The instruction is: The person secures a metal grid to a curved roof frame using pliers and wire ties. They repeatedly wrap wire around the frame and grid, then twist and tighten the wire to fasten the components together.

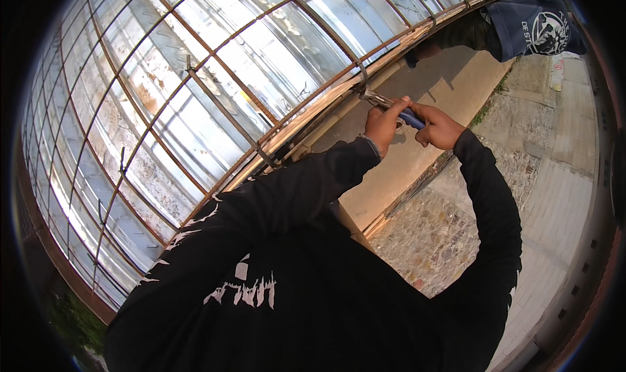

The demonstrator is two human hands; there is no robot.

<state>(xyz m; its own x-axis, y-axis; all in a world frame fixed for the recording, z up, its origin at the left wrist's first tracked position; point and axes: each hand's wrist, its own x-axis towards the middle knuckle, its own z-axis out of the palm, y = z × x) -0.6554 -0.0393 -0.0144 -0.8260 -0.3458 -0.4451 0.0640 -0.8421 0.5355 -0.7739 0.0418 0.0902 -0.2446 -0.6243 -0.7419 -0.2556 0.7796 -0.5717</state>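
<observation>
Both hands are closed on a pair of pliers (409, 118) with blue handles, held out past the edge of the rebar grid. My left hand (382, 127) grips near the metal head, its thumb laid along the tool. Wrapped round the handle ends is my right hand (441, 128). The jaws point toward the grid and meet a bent rebar end (362, 73) at its outer edge; whether they bite on it or on a tie wire is too small to tell. Part of the handles is hidden by my fingers.
A rusty rebar grid (225, 54) lies over shiny corrugated metal sheets (176, 101) on the left. A wooden edge board (319, 119) runs along its border. Below are a tan ledge (391, 183) and stone paving (430, 241). Another person in a dark blue shirt (531, 29) works at the upper right.
</observation>
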